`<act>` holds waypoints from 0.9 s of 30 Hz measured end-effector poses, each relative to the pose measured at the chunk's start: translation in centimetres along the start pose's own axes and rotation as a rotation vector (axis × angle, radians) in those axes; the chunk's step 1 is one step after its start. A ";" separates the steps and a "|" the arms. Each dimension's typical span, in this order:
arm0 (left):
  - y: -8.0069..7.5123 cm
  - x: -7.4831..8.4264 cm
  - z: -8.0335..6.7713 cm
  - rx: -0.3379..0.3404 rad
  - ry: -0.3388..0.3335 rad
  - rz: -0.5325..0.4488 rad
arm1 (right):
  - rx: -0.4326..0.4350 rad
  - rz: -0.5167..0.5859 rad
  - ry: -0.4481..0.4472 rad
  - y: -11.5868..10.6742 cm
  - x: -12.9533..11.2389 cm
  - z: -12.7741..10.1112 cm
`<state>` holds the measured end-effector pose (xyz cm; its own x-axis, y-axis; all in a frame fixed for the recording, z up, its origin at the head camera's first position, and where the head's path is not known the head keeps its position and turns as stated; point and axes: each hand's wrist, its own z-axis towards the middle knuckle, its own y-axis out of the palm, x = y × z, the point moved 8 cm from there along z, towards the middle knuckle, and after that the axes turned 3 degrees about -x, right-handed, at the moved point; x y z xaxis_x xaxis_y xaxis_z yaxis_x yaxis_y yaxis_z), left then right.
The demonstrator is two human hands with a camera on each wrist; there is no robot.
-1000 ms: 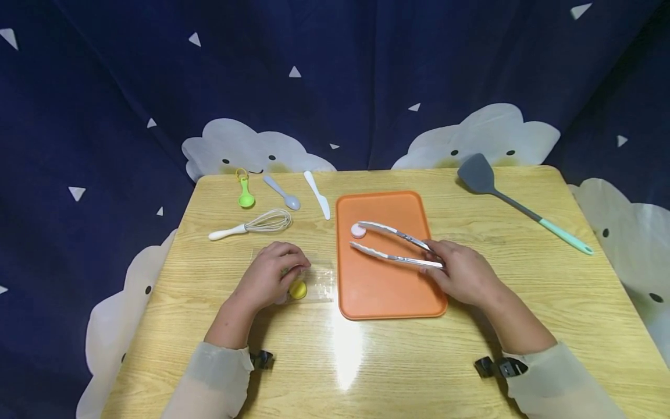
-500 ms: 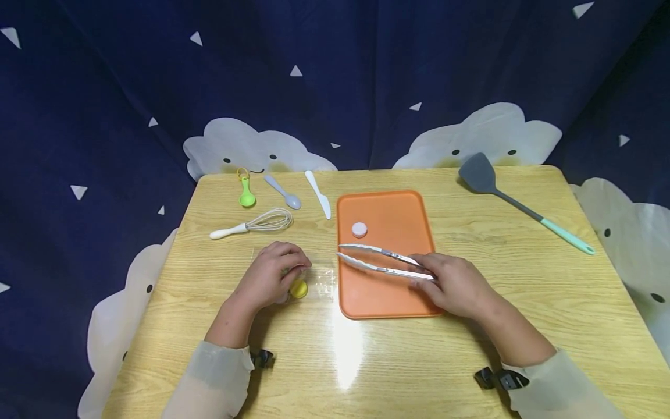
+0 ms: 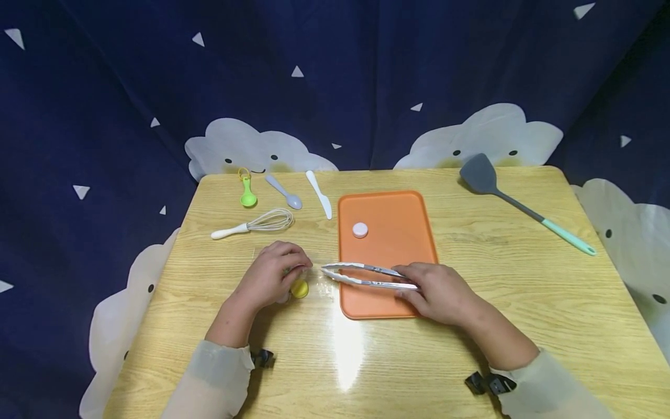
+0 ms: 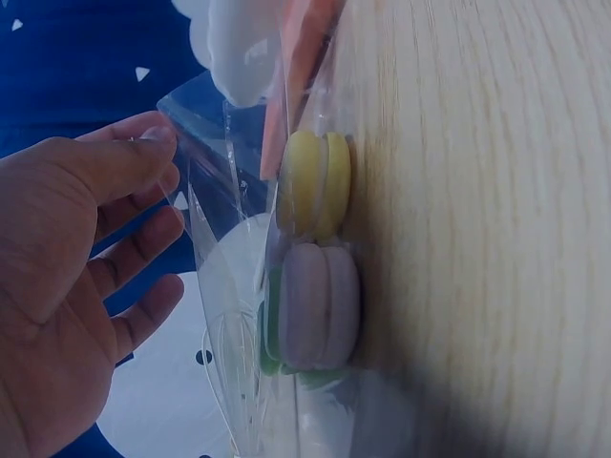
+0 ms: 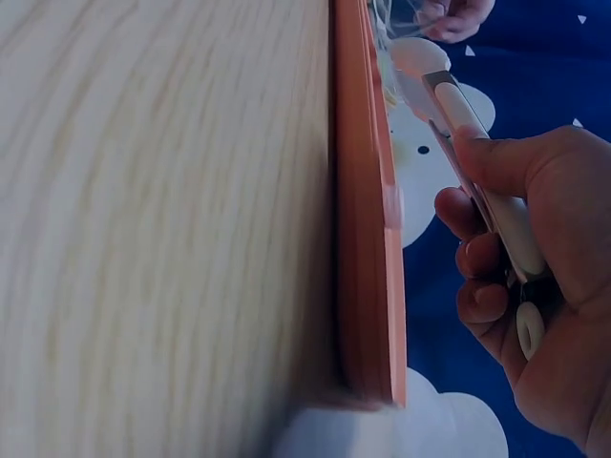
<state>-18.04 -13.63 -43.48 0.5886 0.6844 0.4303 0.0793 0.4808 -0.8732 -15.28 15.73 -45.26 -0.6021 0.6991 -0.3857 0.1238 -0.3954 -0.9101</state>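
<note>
Head view showed a wooden table (image 3: 471, 326) under both hands, and on it an orange tray (image 3: 387, 256) with one small pink-white macaron (image 3: 359, 230) lying alone in its far half. Beyond the tray's right side lay a grey spatula (image 3: 515, 203) with a mint handle; along the far left edge sat a whisk (image 3: 253, 224), a white knife (image 3: 318, 194), a grey spoon (image 3: 282, 192) and a green measuring spoon (image 3: 246, 191). The right hand (image 3: 437, 291) gripped a pair of metal tongs (image 3: 366, 276) by the handle end, fingers curled round both arms, which were squeezed almost together. The tips pointed left past the tray's near-left edge, held nothing, and sat just beside a clear plastic bag (image 4: 224, 286). The left hand (image 3: 272, 273) rested on that bag, its fingers (image 4: 134, 167) loosely spread and bent, the fingertips pinching the film at the mouth to hold it up. Left wrist view showed a yellow macaron (image 4: 313, 183) and a pale purple macaron (image 4: 320, 305) side by side in the bag, with a green one half hidden behind them. Judging by this, one sweet had reached the tray and at least three were left in the bag; the tongs had not yet closed on the next one. Right wrist view added little beyond the tray's rim and the thumb pressed on the upper arm of the tongs
</note>
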 end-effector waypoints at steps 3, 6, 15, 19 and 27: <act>0.1 -0.1 -0.1 -0.004 -0.009 0.002 | -0.007 -0.002 -0.013 0.3 -0.5 0.3; 0.1 -0.1 -0.1 -0.008 -0.018 0.005 | -0.007 0.001 -0.022 0.5 -0.8 0.5; -0.1 0.0 -0.1 -0.016 -0.026 0.007 | -0.037 0.017 -0.046 1.3 -1.6 1.4; -0.1 0.2 -0.2 -0.014 -0.018 0.011 | -0.071 0.018 -0.043 1.7 -1.8 1.7; 0.3 0.2 -0.2 -0.018 -0.013 0.001 | -0.107 0.033 -0.055 1.9 -2.1 2.2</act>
<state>-17.74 -13.45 -43.66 0.5784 0.6919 0.4321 0.0928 0.4704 -0.8775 -15.49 12.25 -45.86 -0.6385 0.6518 -0.4092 0.2261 -0.3493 -0.9093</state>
